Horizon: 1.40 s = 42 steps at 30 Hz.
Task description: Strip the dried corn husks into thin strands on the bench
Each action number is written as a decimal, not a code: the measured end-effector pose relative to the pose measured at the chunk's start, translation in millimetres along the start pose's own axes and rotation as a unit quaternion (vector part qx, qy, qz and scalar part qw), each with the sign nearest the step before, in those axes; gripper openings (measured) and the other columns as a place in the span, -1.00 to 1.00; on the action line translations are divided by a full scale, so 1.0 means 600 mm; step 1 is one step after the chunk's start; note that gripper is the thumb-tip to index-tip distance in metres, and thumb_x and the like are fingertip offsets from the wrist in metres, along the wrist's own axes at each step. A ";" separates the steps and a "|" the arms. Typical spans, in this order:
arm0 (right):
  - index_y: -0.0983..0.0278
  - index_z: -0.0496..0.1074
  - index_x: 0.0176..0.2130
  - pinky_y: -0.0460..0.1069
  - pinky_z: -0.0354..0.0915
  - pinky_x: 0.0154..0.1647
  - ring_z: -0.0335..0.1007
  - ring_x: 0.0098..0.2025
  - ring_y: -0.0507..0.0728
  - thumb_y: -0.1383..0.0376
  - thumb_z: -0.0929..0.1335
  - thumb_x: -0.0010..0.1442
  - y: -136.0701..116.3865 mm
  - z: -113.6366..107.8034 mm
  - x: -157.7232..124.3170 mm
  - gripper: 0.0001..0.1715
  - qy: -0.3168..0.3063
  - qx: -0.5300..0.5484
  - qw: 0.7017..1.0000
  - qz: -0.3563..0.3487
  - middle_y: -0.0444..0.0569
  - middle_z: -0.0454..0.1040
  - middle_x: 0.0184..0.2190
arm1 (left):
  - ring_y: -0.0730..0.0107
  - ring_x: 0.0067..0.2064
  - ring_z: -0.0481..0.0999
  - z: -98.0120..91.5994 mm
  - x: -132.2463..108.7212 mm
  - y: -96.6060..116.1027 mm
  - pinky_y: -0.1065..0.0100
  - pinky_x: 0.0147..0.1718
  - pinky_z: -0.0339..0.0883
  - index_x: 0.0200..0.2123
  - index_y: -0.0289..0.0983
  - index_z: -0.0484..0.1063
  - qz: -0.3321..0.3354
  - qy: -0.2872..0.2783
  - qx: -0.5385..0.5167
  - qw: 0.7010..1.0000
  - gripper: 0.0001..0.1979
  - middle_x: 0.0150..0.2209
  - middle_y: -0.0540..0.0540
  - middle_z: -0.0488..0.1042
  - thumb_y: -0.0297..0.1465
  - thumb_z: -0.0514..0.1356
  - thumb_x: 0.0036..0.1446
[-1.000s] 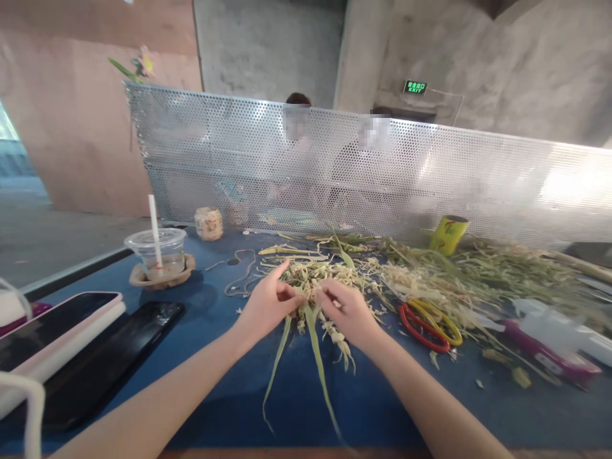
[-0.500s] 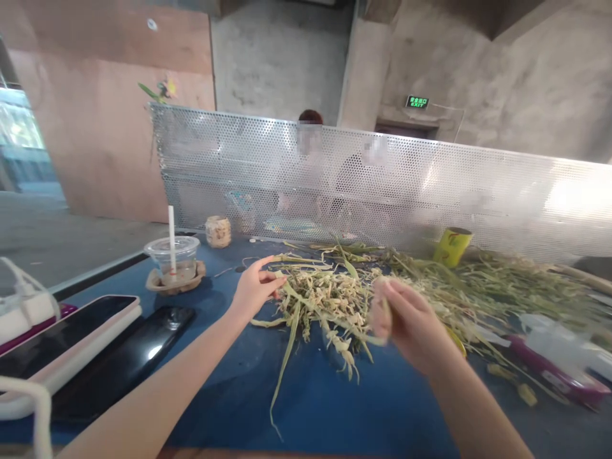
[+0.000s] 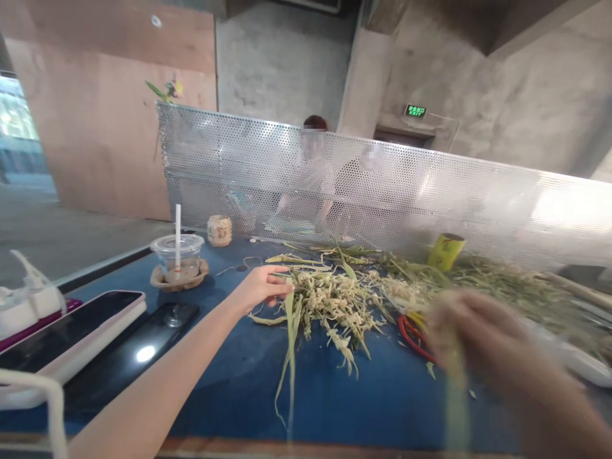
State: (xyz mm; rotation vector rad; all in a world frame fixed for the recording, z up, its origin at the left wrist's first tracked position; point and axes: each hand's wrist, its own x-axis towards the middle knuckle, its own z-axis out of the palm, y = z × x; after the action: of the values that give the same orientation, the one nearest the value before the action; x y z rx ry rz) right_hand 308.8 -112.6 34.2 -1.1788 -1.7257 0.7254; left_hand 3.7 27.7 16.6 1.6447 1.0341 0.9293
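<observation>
My left hand (image 3: pixel 261 287) is at the left edge of a heap of dried, pale green-yellow plant stalks and leaves (image 3: pixel 335 296). A long, narrow dried leaf (image 3: pixel 291 344) hangs from its thumb and fingertips, down over the blue tabletop. Farther right and nearer to me, my right hand (image 3: pixel 478 331) is smeared by motion. Its fingers are closed on a pale green leaf strip (image 3: pixel 456 401) that dangles below it. Beside this hand lies a red and yellow ring-shaped thing (image 3: pixel 414 335), partly covered.
Left on the table are a lidded plastic cup with straw (image 3: pixel 178 255), a small woven jar (image 3: pixel 220 231) and phones (image 3: pixel 129 350). A yellow-green can (image 3: pixel 444 252) stands among more dried leaves (image 3: pixel 516 280). Behind a perforated metal screen (image 3: pixel 258 159) are people.
My right hand has moved right and toward me with a leaf strip. My left hand has shifted slightly right, and a leaf now hangs straight down from it. The red ring has come into view.
</observation>
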 end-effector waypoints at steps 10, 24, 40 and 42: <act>0.29 0.22 -0.59 -0.18 0.18 -0.79 0.23 -0.78 -0.07 0.27 0.21 0.14 0.029 0.231 0.157 -0.70 -0.094 -0.033 0.981 0.165 -0.21 0.30 -0.73 | 0.47 -0.68 0.37 0.035 -0.001 -0.031 0.41 -0.71 0.25 0.12 -0.42 0.08 0.025 -0.042 0.155 0.987 -0.33 -0.34 -0.20 0.53 -0.25 0.15 -0.03; 0.35 0.39 -0.22 -0.07 0.32 -0.29 0.39 -0.27 0.06 0.32 0.24 0.17 0.098 0.134 0.350 -0.80 -0.067 -0.347 0.932 0.084 0.01 0.46 -0.27 | 0.21 -0.44 0.54 0.064 -0.008 -0.050 0.31 -0.51 0.39 -0.06 -0.37 0.38 0.270 -0.018 0.599 0.754 -0.68 -0.45 -0.18 0.55 -0.43 -0.03 0.16; 0.26 0.30 -0.06 0.08 0.30 -0.14 0.32 -0.12 0.11 0.24 0.24 0.20 0.182 0.161 0.448 -0.70 -0.175 -0.445 0.876 0.064 0.02 0.32 -0.05 | 0.28 -0.59 0.48 0.062 -0.015 -0.065 0.38 -0.70 0.29 -0.13 -0.38 0.43 0.372 0.027 0.583 0.722 -0.72 -0.58 -0.13 0.50 -0.49 0.03 0.11; 0.27 0.31 -0.06 0.08 0.31 -0.15 0.32 -0.12 0.11 0.24 0.24 0.20 0.176 0.155 0.450 -0.70 -0.159 -0.404 0.899 0.056 0.01 0.32 -0.05 | 0.26 -0.56 0.50 0.062 -0.015 -0.063 0.37 -0.67 0.31 -0.11 -0.37 0.42 0.350 0.014 0.580 0.735 -0.70 -0.56 -0.16 0.51 -0.49 0.01 0.12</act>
State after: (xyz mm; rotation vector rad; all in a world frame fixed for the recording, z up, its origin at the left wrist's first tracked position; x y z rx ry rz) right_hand 228.1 179.1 0.0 -1.7967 -2.3586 0.2463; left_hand 26.4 15.0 -30.2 3.2508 1.0774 0.7455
